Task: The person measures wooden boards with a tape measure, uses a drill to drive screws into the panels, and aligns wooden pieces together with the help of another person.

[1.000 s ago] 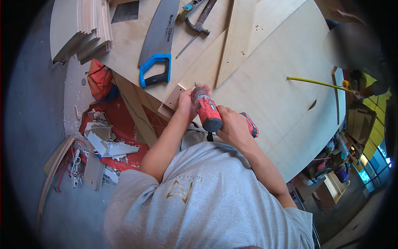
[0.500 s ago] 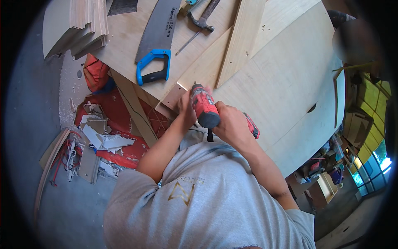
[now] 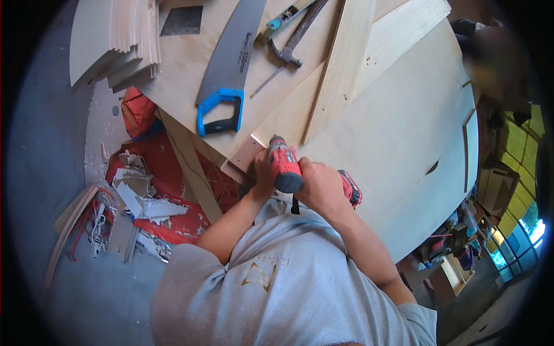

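My right hand [image 3: 323,183] is wrapped round the handle of a red and black cordless drill [image 3: 284,167]. The drill's chuck points away from me, over the near end of a pale wooden board [image 3: 288,118]. Close against the drill's left side is my left hand [image 3: 264,174], curled at the board's end; the drill hides most of its fingers, so what it holds cannot be made out. Beside that hand a short wooden piece [image 3: 247,152] with small holes lies across the board's end, at the table edge.
A handsaw [image 3: 231,69] with a blue handle, a claw hammer [image 3: 287,53] and a thin screwdriver-like rod [image 3: 266,82] lie on the plywood table [image 3: 398,155]. Stacked panels [image 3: 109,40] stand far left. A long plank [image 3: 340,69] crosses the boards. Broken scraps [image 3: 153,207] litter the floor.
The whole view has shifted slightly, so table and tools sit lower in the picture. Both hands and the drill keep about the same place at the board's end.
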A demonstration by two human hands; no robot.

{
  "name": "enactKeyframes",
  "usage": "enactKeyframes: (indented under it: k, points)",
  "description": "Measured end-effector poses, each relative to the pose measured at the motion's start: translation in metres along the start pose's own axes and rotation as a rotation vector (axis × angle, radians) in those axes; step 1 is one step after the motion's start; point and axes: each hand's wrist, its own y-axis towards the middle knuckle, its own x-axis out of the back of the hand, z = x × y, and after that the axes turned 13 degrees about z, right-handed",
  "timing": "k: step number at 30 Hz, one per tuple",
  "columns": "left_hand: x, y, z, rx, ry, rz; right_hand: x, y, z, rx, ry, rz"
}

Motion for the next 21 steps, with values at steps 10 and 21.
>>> enactKeyframes:
  k: [10, 21]
  points:
    - [0.031, 0.004, -0.013, -0.027, 0.216, 0.124, 0.005, -0.019, -0.012, 0.108, 0.004, -0.076]
    - [0.134, 0.127, -0.132, -0.019, 1.03, -0.196, -0.022, -0.083, -0.077, 0.108, 0.338, -0.301]
